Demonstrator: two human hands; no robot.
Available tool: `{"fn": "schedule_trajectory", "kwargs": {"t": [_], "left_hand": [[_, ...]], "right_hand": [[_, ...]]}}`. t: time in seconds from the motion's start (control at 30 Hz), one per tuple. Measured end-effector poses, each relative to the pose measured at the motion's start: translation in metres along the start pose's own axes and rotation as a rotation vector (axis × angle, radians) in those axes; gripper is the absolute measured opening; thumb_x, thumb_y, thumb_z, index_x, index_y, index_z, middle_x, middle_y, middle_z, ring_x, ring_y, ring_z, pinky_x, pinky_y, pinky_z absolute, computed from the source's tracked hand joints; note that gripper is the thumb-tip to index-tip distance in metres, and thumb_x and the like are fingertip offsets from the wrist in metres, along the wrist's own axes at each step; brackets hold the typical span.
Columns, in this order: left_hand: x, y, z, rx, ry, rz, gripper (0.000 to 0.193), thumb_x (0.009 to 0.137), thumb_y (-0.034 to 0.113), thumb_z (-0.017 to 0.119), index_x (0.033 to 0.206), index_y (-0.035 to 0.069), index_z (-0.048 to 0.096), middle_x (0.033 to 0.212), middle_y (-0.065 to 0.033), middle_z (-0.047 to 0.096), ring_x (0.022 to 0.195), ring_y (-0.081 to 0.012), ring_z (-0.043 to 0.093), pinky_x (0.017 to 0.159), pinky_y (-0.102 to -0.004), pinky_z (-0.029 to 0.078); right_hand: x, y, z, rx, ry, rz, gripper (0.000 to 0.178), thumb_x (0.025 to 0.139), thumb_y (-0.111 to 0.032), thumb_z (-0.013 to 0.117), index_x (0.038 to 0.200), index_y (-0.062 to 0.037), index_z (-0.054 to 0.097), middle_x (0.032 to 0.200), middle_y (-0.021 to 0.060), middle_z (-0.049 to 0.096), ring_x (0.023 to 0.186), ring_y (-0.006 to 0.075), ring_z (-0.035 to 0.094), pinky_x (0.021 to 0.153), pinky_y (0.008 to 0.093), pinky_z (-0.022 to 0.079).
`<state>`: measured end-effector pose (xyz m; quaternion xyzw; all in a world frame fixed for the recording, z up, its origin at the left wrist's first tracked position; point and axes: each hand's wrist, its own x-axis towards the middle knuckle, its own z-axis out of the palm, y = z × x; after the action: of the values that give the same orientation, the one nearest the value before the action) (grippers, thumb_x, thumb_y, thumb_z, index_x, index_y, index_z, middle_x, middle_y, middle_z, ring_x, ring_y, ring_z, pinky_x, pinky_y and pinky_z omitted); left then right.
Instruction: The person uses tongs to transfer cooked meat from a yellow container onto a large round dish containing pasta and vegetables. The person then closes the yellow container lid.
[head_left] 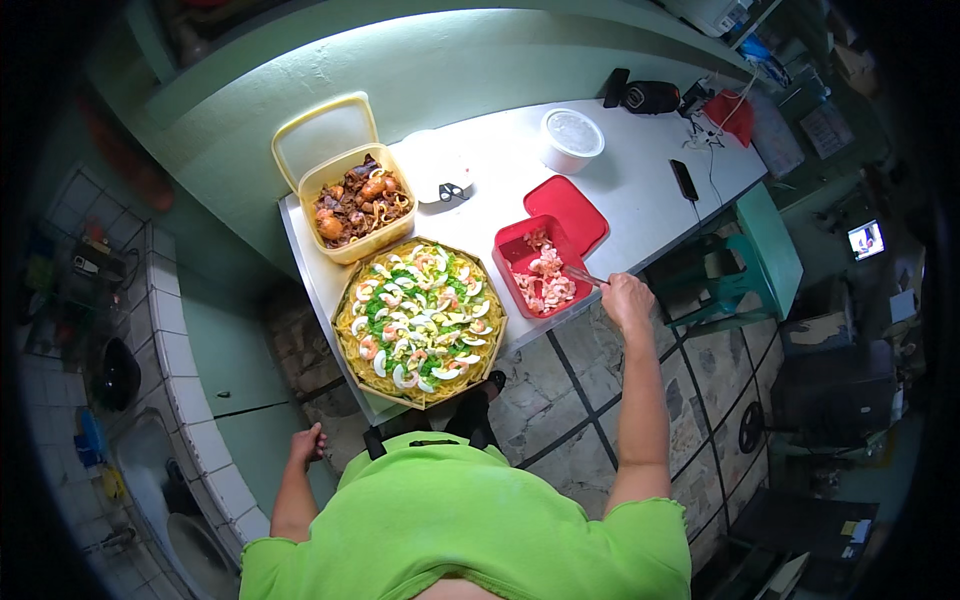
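My right hand (628,302) grips the thin handle of a metal utensil (584,275). The utensil's head is down among peeled pink shrimp (546,280) in a red square container (510,262), so its kind is hidden. To the left, at the table's near edge, lies an octagonal tray (408,401) of yellow noodles (352,345) topped with sliced egg, shrimp and chopped greens. My left hand (308,442) hangs low beside the tray, off the table, fingers curled and nothing visible in them.
A yellow tub (372,245) of dark-sauced meat stands behind the tray, lid raised. On the white table (640,225) are a red lid (566,208), black-handled scissors (453,191), a white round tub (572,140) and a phone (684,180). A green chair (735,290) stands right; a tiled sink counter (180,345) left.
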<state>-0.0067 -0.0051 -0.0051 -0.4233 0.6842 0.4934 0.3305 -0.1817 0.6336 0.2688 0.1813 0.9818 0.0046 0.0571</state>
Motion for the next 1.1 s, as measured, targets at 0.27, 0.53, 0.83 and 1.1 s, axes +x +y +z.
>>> {"fn": "schedule_trajectory", "kwargs": {"t": [0.27, 0.53, 0.83, 1.1], "left_hand": [[-0.006, 0.009, 0.007, -0.006, 0.003, -0.024, 0.039, 0.089, 0.045, 0.063, 0.078, 0.008, 0.066, 0.061, -0.0001, 0.059, 0.043, -0.0117, 0.051, 0.042, -0.0294, 0.044], [-0.009, 0.001, 0.003, 0.032, 0.022, -0.029, 0.039, 0.088, 0.046, 0.063, 0.080, 0.007, 0.066, 0.064, -0.0016, 0.058, 0.045, -0.0145, 0.051, 0.045, -0.0325, 0.047], [-0.008, 0.005, 0.003, 0.023, 0.022, -0.022, 0.038, 0.088, 0.045, 0.064, 0.079, 0.008, 0.066, 0.062, -0.0001, 0.060, 0.043, -0.0119, 0.051, 0.044, -0.0297, 0.045], [-0.005, 0.005, 0.007, 0.011, -0.008, -0.034, 0.039, 0.089, 0.044, 0.064, 0.078, 0.006, 0.066, 0.062, -0.0014, 0.058, 0.046, -0.0136, 0.052, 0.046, -0.0309, 0.047]], "right_hand": [[0.013, -0.006, -0.008, 0.028, -0.114, -0.006, 0.022, 0.084, -0.025, 0.064, 0.095, -0.0076, 0.073, 0.100, 0.0198, 0.069, 0.097, 0.0377, 0.065, 0.084, 0.0485, 0.051], [0.006, 0.006, 0.022, -0.028, 0.096, -0.123, 0.020, 0.086, -0.025, 0.064, 0.092, -0.0059, 0.066, 0.094, 0.0166, 0.064, 0.086, 0.0380, 0.066, 0.075, 0.0491, 0.052], [-0.014, 0.021, 0.041, 0.157, 0.172, -0.118, 0.017, 0.087, -0.021, 0.063, 0.097, -0.0077, 0.066, 0.098, 0.0136, 0.063, 0.086, 0.0369, 0.064, 0.073, 0.0485, 0.051], [-0.078, -0.042, 0.025, 0.464, 0.271, -0.437, 0.020, 0.087, -0.020, 0.063, 0.105, -0.0118, 0.065, 0.089, 0.0093, 0.061, 0.082, 0.0312, 0.062, 0.071, 0.0416, 0.049]]}}
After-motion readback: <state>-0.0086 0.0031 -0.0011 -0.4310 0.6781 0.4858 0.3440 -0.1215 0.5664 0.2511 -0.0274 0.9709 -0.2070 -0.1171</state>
